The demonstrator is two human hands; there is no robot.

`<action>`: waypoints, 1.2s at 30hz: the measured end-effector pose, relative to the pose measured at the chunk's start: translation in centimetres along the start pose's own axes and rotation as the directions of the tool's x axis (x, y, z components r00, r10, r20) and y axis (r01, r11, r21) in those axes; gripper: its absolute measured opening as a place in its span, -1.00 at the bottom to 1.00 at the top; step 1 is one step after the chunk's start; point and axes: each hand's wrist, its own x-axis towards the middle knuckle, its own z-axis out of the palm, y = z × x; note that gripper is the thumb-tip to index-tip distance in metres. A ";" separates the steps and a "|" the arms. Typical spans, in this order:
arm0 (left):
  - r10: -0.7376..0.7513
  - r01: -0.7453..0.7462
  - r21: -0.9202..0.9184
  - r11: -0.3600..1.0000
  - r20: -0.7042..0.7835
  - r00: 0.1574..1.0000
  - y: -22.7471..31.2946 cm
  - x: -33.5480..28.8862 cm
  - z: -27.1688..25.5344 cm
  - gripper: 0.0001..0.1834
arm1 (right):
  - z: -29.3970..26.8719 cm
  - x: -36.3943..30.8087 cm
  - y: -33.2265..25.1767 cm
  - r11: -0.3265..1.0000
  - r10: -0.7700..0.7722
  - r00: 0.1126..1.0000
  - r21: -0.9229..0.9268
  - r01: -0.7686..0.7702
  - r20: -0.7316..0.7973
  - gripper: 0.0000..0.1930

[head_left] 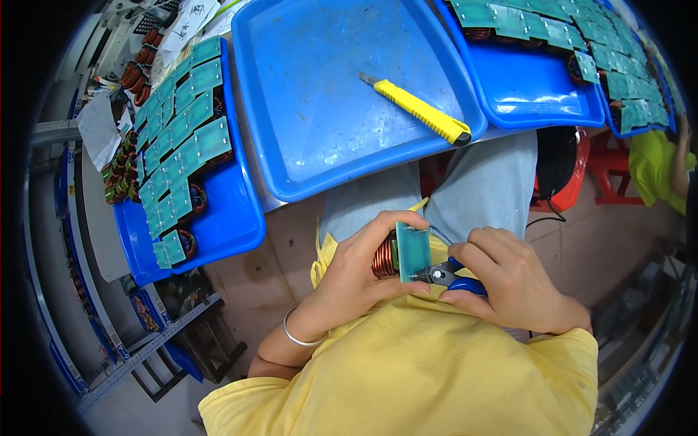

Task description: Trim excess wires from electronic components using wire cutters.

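Note:
My left hand (352, 265) is closed around a copper-wound coil (384, 259) with a small green circuit board (415, 253) fixed to it. The board stands on edge, its flat face turned to the right. In my right hand (509, 280) is a pair of small cutting pliers (465, 282) with blue handles. Their metal jaws meet the lower part of the board's face; whether they grip a pin there is too small to tell. Both hands are close together in front of my yellow shirt, above my lap.
Ahead lies a blue tray (291, 149) holding a yellow utility knife (422, 110). Blue trays of board-topped coils stand at the left (240, 211) and right (523, 98). A metal rack (138, 356) is at lower left, red stools (614, 171) at right, with another person's sleeve (651, 171) beyond.

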 end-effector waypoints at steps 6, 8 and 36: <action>0.005 -0.004 0.036 0.999 -0.021 1.000 -0.2 0.0 0.2 -0.38 | 0.1 0.0 0.3 1.000 0.004 0.999 0.010 -0.004 0.036 -0.61; 0.015 -0.013 0.059 0.998 -0.026 1.000 -0.5 0.2 0.2 -0.39 | 0.3 0.1 0.7 0.998 0.026 0.998 0.057 -0.029 0.053 -0.63; -0.201 0.224 -0.401 0.888 0.100 0.975 -0.4 -0.2 0.4 -0.37 | 1.0 -0.1 2.2 0.988 0.146 0.984 0.057 -0.140 -0.105 -0.65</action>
